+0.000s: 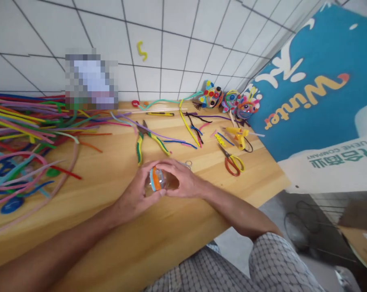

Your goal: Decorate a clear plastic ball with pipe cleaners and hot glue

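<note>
Between my two hands, low over the wooden table, is a clear plastic ball [161, 178] with an orange and a light blue pipe cleaner strip around it. My left hand [137, 188] is closed round its left side, thumb along the bottom. My right hand [183, 178] curves round from the right, its fingers meeting the left ones on top; its palm stands off from the ball. Just beyond my hands lie green and yellow pliers [145, 132], spread apart. To the right are scissors [232, 160] with red and yellow handles.
Many coloured pipe cleaners [28, 134] heap at the left. A yellow glue gun [240, 136], a yellow cutter knife [161, 114] and cut pipe cleaner pieces [197, 127] lie farther back. Several decorated balls [212, 95] stand by the tiled wall. A blue board [323, 93] borders the right side.
</note>
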Available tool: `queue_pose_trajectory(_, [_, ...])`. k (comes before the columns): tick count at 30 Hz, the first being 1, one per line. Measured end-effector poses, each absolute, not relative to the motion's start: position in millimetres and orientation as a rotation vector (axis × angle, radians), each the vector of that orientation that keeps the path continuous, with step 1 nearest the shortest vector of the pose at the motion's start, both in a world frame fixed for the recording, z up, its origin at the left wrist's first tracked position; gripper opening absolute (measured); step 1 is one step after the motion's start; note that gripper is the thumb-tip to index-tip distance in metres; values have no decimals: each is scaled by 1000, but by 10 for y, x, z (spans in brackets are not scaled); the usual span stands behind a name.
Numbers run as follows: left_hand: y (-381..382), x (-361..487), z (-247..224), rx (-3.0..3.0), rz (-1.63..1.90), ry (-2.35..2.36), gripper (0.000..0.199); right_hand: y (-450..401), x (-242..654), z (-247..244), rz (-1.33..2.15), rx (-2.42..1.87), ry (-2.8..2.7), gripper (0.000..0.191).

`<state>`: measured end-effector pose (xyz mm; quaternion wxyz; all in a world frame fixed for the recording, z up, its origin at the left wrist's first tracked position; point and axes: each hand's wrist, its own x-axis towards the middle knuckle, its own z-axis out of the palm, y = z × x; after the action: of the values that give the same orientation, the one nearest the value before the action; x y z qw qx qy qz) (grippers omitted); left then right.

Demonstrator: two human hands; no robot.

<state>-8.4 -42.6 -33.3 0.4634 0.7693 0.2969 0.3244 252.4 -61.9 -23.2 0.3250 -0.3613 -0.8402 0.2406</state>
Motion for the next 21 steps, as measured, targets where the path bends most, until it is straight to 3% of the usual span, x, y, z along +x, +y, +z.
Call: queue_pose_trajectory(21, [-446, -42, -363, 2006, 988, 614, 80, -708, 2539, -158, 556, -944, -2271, 94])
